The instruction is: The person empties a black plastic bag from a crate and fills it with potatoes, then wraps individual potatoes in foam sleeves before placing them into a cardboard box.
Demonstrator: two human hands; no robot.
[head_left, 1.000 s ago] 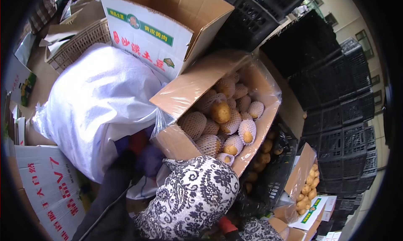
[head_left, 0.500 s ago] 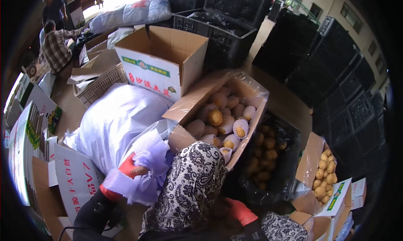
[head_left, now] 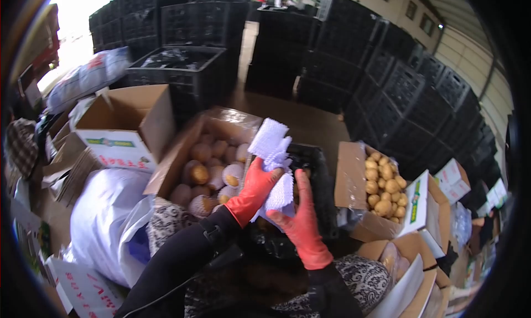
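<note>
My left hand [head_left: 251, 192], in a red glove, is closed around a bundle of white foam net sleeves [head_left: 270, 138]. My right hand [head_left: 304, 229], gloved alike, is open beside the bundle's lower end, its fingers stretched upward and its thumb toward the sleeves. Beneath both hands lies a black crate [head_left: 327, 193] lined with dark plastic, mostly hidden by them. Left of the hands stands a plastic-lined cardboard box [head_left: 180, 152], in which several potatoes [head_left: 215, 177] sit in foam nets.
To the right is a carton of bare potatoes [head_left: 381, 193]. A big white sack [head_left: 105, 213] slumps at the left, in front of an open white carton [head_left: 119, 146]. Stacked black crates [head_left: 282, 52] rise behind. Another open carton [head_left: 412, 246] stands near my right knee.
My left hand has brought the foam sleeves from the white sack over to the black crate. My right hand has risen beside them with its fingers spread. The view has turned right.
</note>
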